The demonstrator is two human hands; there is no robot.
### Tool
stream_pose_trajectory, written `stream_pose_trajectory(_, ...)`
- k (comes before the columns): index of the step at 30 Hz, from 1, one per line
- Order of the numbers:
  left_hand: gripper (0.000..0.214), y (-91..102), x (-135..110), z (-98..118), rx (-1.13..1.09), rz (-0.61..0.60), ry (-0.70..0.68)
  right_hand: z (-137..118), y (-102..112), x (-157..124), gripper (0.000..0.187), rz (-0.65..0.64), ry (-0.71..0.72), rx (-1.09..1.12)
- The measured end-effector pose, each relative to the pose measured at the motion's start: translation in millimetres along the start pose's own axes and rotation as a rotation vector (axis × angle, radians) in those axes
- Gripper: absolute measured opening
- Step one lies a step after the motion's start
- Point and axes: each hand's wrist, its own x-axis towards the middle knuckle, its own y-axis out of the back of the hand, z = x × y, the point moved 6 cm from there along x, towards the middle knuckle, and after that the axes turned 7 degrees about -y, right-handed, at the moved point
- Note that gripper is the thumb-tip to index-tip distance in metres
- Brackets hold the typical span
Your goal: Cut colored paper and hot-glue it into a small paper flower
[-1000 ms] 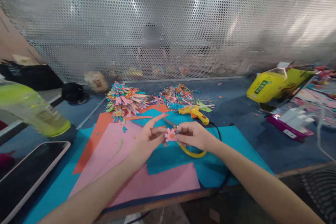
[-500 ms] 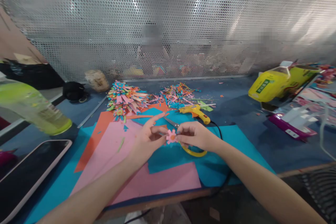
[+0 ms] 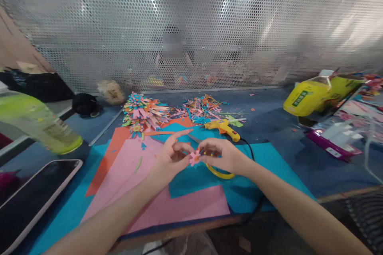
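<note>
Both my hands meet over the middle of the table and pinch a small pink paper flower (image 3: 194, 157) with an orange centre. My left hand (image 3: 169, 158) grips its left side with thumb and fingers, the index finger stretched out above. My right hand (image 3: 220, 154) is closed on its right side. Under my right hand lie scissors with yellow handles (image 3: 220, 174). Pink (image 3: 185, 207), teal (image 3: 263, 159) and orange (image 3: 112, 147) paper sheets cover the table beneath.
A yellow glue gun (image 3: 222, 127) with a black cord lies just beyond my hands. Piles of coloured paper scraps (image 3: 143, 113) sit further back. A green bottle (image 3: 38, 125) and a tablet (image 3: 32, 199) are at left, a yellow container (image 3: 311, 95) at right, a perforated metal screen (image 3: 191, 28) behind.
My hands have closed in slightly and turned the flower a little; my right fingers now cover more of it. Nothing else moved.
</note>
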Motion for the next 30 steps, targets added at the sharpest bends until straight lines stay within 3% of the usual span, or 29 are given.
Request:
stream_pose_trajectory(5,0.051,-1.9,0,1,-0.023,-0.025,-0.004,3,-3,-1,0.021,0.003,0.06,0.079)
stream_pose_trajectory(12,0.044,-4.2,0,1,-0.018,-0.057,0.006,-10,7,-4,0.011,0.159,0.166,-0.171)
stream_pose_trajectory(18,0.042,-1.8,3,-4,-0.111,-0.037,0.03,-8,7,-3,0.013,0.122,0.159,-0.175)
stream_pose_trajectory(26,0.033,4.7,4,-6,-0.363,0.097,0.172,-3,7,-1,0.018,0.112,0.115,-0.194)
stream_pose_trajectory(30,0.028,20.0,10,0,-0.504,0.245,0.165,0,13,1,0.019,0.162,0.088,-0.33)
